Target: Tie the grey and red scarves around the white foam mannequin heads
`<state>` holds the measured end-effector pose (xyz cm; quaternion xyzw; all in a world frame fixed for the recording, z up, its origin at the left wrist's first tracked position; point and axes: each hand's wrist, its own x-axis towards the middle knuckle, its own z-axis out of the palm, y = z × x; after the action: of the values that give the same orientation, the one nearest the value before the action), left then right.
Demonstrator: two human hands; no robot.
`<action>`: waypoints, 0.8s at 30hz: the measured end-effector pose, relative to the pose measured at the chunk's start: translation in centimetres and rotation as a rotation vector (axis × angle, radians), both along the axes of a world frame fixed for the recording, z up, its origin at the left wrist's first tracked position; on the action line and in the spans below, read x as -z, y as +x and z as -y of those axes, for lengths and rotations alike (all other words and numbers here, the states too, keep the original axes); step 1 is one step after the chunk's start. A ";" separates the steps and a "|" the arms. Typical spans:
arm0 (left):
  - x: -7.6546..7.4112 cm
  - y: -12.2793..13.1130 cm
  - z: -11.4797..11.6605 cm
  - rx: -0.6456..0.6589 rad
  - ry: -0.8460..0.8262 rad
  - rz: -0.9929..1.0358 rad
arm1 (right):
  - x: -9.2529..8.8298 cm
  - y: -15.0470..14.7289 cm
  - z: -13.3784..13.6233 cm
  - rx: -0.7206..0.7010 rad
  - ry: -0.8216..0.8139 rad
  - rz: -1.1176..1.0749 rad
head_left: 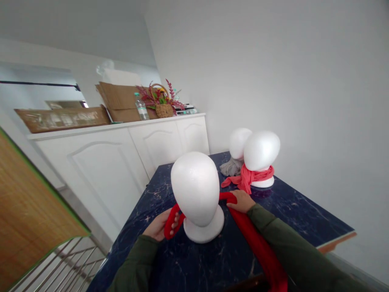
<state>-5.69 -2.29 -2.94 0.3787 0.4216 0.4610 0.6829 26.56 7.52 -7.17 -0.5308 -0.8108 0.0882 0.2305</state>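
Note:
A white foam mannequin head (195,188) stands upright on its round base at the near part of the dark blue table. A red scarf (258,239) passes behind it, with a part showing on each side of the neck. To the left of the head, my left hand (161,225) is closed around a short folded stretch of the scarf. On the other side, my right hand (241,201) grips the scarf, and its long end hangs down toward the table's near edge. The stretch behind the neck is hidden by the head.
Two more foam heads stand at the back right, one with a coral scarf (247,178) tied round its neck, one with a grey scarf (231,167). A white cabinet (103,160) bears cardboard boxes (121,101), a bottle (141,107) and a flower basket (164,110). The marbled table (158,190) fills the middle.

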 end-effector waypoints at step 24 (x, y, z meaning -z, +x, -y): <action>2.6 5.2 1.2 0.563 0.102 -0.283 | -0.2 -7.8 10.4 -0.076 -0.575 -1.219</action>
<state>-0.47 -3.48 -5.57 0.5744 0.3673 0.2171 0.6986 18.76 -2.85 -6.95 -0.3974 -0.4982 0.5923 0.4929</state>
